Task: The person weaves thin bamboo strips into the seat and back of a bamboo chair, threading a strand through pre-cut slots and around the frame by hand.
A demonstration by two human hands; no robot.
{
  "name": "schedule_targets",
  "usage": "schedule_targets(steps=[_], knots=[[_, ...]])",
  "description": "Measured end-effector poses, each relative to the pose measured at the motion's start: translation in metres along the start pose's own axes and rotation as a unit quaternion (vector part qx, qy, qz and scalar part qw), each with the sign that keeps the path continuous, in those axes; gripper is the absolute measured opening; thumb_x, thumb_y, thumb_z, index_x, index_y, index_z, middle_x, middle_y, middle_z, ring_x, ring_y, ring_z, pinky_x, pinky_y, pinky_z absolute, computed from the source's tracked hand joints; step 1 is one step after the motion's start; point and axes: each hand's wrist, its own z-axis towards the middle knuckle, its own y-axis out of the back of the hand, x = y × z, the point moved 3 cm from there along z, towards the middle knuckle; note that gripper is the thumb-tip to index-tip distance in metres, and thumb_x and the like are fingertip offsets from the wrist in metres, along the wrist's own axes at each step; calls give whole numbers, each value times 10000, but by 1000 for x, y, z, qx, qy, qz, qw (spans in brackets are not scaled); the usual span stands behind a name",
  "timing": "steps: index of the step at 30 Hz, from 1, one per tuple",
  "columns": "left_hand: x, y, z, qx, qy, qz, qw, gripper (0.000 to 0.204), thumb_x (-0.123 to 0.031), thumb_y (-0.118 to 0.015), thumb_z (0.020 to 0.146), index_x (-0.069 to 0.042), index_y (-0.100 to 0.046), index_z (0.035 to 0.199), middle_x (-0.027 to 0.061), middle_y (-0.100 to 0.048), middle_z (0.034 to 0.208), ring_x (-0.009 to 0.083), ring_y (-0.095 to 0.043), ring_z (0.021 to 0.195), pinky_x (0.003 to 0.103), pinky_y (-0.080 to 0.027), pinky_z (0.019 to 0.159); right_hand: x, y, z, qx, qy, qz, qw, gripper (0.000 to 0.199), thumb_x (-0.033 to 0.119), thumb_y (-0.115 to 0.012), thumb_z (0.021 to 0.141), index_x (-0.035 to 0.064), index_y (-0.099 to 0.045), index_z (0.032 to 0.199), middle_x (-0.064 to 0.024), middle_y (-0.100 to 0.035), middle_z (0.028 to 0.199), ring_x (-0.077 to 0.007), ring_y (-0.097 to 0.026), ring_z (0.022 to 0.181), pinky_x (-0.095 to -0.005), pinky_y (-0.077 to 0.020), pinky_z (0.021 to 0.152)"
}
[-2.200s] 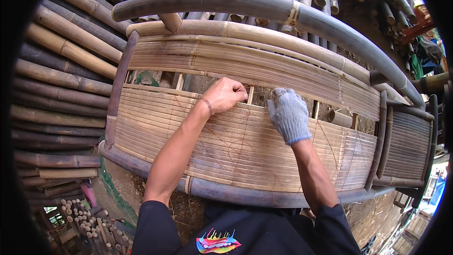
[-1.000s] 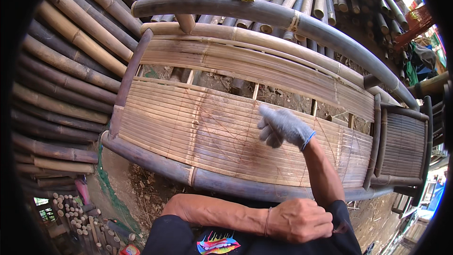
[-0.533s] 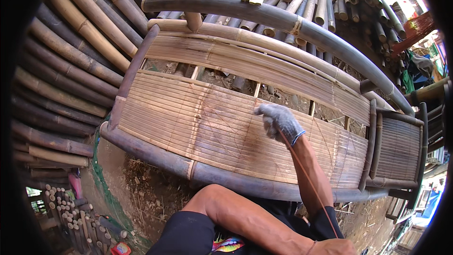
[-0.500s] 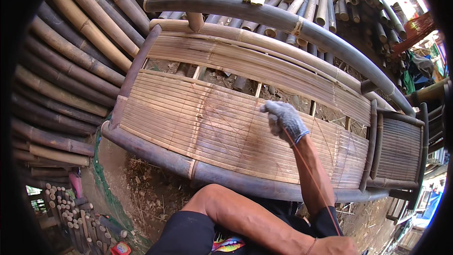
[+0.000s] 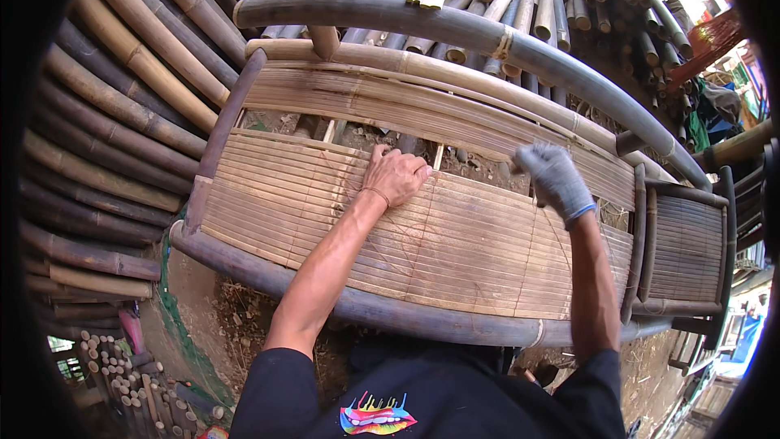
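A dark bamboo bench lies across the view, its slatted seat (image 5: 479,232) made of thin split bamboo strips bound by thread lines. My bare left hand (image 5: 396,176) has its fingers curled over the far edge of the seat strips, beside an open gap. My right hand (image 5: 556,183), in a grey knitted glove with a blue cuff, is raised near the right part of that gap. Its fingers look bent but are smeared by motion, so I cannot make out anything in them. Beyond the gap runs a second band of strips (image 5: 390,106).
A thick curved backrest pole (image 5: 366,12) arches along the far side. Dark bamboo poles (image 5: 106,150) are stacked at left, more cut poles (image 5: 520,0) at the back. The bench's front pole (image 5: 422,317) is close to my body. A slatted side panel (image 5: 686,248) stands at right.
My left hand came from the lower right, across my body, onto the seat's far edge. The gloved right hand moved right. The thread stretched between the hands no longer shows.
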Motion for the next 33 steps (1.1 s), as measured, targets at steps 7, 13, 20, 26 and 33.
schedule_targets(steps=[7, 13, 20, 26, 33], knots=[[-5, -1, -2, -38, -28, -17, 999, 317, -408, -504, 1009, -192, -732, 968, 32, -728, 942, 243, -650, 941, 489, -336, 1020, 38, -118, -67, 150, 328, -100, 927, 170, 142, -529, 927, 30, -539, 800, -193, -567, 707, -379, -585, 667, -469, -473, 631], [4, 0, -8, -53, -37, -13, 998, 302, -398, -529, 994, -181, -739, 997, 28, -724, 925, 240, -650, 926, 476, -343, 1030, -14, -69, -107, 158, 270, -109, 943, 104, 102, -555, 856, 42, -507, 786, -143, -525, 670, -329, -553, 629, -420, -438, 574], [12, 7, -9, -118, -70, -78, 987, 229, -324, -604, 942, -171, -751, 1030, 45, -740, 1007, 234, -659, 1025, 442, -379, 1040, 3, -96, -108, 169, 208, -18, 963, 114, 87, -509, 893, 34, -508, 792, -166, -544, 710, -361, -541, 654, -442, -436, 590], [-14, 13, -1, -53, -42, -26, 997, 221, -294, -566, 983, -143, -725, 967, 36, -745, 923, 237, -690, 882, 442, -401, 994, 65, -170, -93, -64, 410, -57, 908, 134, 56, -551, 807, 41, -486, 924, -165, -540, 816, -370, -545, 748, -472, -429, 648], [1, 10, -8, -78, -62, -32, 994, 241, -333, -547, 999, -166, -721, 999, 38, -737, 895, 243, -689, 889, 466, -401, 1012, -31, -77, -121, 129, 255, -95, 954, 218, 183, -502, 947, 27, -539, 800, -165, -532, 690, -352, -538, 658, -421, -460, 622]])
